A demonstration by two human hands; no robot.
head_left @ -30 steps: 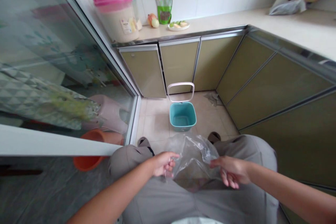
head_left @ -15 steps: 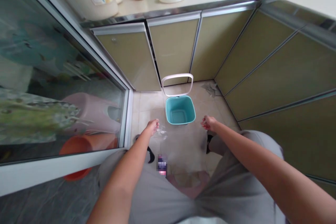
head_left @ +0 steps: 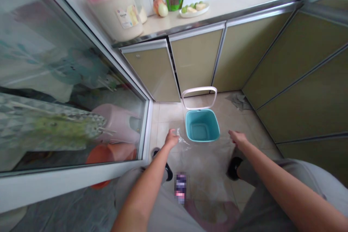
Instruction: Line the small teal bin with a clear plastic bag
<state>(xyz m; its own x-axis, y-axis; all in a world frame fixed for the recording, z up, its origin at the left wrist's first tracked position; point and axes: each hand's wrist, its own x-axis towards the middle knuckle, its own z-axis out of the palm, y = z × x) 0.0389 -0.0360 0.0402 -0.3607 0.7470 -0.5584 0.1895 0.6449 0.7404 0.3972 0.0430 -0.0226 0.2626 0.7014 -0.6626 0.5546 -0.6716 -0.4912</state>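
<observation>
A turquoise bin (head_left: 202,136) stands on the tiled floor between my hands, its pale pink rim frame (head_left: 199,89) tipped up at the back. My left hand (head_left: 172,138), left of the bin, is closed on a thin clear plastic bag (head_left: 182,139) that trails toward the bin's front. To the bin's right, my right hand (head_left: 237,137) is closed, fingers pinched together. Whatever is between those fingers is too faint to make out. Both hands are apart from the bin.
Cabinet doors (head_left: 197,58) close in behind and on the right. A sliding glass door (head_left: 148,130) borders the left. A crumpled grey sheet (head_left: 239,100) lies by the corner. A pixelated item (head_left: 180,186) is on the floor. The counter holds a pink-lidded container (head_left: 108,11) and a plate (head_left: 194,12).
The head view has turned left and up, so the scene sits farther right and lower. My right hand is slightly farther from the bin. The plastic at my left hand has changed shape.
</observation>
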